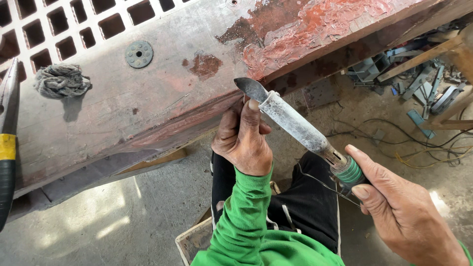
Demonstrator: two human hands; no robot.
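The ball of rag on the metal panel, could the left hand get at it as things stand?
Probably yes: the rag lies in the open on the panel, nothing between, but the left hand is busy steadying the scraper.

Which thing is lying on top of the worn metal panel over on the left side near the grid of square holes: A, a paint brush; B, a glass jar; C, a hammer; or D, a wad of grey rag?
D: a crumpled wad of grey rag lies on the metal panel beside the square-holed grid, with a round washer to its right; no brush, hammer or jar shows there.
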